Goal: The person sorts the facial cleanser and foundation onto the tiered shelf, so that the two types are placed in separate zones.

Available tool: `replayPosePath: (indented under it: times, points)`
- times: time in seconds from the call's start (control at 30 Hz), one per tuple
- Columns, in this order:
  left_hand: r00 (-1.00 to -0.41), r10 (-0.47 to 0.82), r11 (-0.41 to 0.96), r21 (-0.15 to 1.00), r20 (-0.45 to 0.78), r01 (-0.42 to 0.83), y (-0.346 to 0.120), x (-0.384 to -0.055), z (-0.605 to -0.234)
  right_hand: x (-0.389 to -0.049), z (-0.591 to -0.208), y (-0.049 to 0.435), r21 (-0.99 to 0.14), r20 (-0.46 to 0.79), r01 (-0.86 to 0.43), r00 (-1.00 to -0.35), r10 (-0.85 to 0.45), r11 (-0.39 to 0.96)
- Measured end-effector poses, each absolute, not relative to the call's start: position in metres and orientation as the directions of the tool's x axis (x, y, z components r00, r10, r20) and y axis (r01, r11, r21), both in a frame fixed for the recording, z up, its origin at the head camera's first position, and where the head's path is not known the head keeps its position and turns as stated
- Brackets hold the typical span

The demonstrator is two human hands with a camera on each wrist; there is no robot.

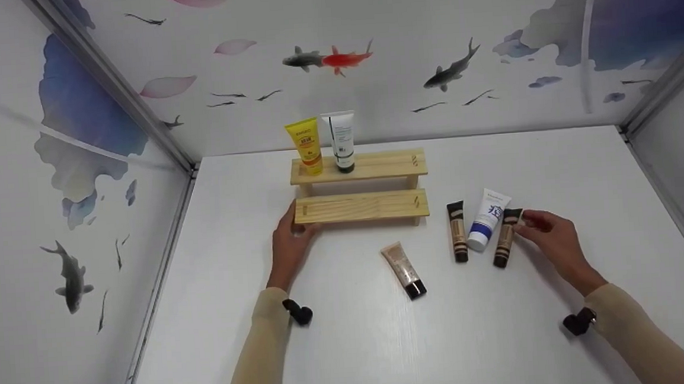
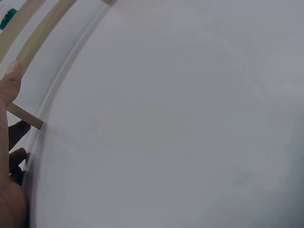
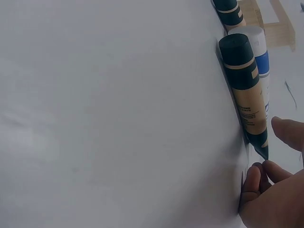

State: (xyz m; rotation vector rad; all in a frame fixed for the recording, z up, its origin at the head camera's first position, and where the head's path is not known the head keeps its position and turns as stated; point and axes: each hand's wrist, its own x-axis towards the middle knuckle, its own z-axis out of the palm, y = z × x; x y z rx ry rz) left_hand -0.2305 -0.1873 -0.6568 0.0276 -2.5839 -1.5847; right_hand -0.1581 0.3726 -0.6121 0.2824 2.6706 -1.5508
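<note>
My left hand (image 1: pixel 291 248) grips the left end of a two-tier wooden rack (image 1: pixel 361 207). In the left wrist view its thumb (image 2: pixel 14 71) lies on the lower shelf's edge, other fingers beside the leg. My right hand (image 1: pixel 552 243) is at the flat end of a tan tube with a black cap (image 1: pixel 504 241). In the right wrist view, fingertips meet that end while the thumb (image 3: pixel 285 130) stands apart from the tube. Against this tube lies a white tube with a blue band (image 1: pixel 487 221); a similar tan tube (image 1: pixel 458 232) lies left of it.
A yellow tube (image 1: pixel 308 143) and a white tube with a dark cap (image 1: pixel 344 144) stand on the upper shelf's left part. A beige tube with a black cap (image 1: pixel 404 271) lies in front of the rack. Printed panels (image 1: pixel 372 95) enclose the white table (image 1: pixel 357 345).
</note>
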Motion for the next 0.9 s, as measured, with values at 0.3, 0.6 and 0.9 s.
replayPosePath:
  times: [0.3,0.6,0.9]
  points:
    - [-0.993,-0.076,0.452,0.891,0.088,0.045,-0.187,-0.231,-0.656,-0.157,-0.614,0.366,-0.807,-0.116,0.175,-0.983,0.14,0.564]
    - [-0.993,-0.085,0.449,0.893,0.08,0.033,-0.186,-0.23,-0.657,-0.162,-0.612,0.35,-0.78,-0.149,0.23,-0.971,0.185,0.582]
    - [-0.993,-0.087,0.45,0.893,0.079,0.032,-0.186,-0.23,-0.656,-0.164,-0.612,0.35,-0.782,-0.184,0.265,-0.963,0.198,0.564]
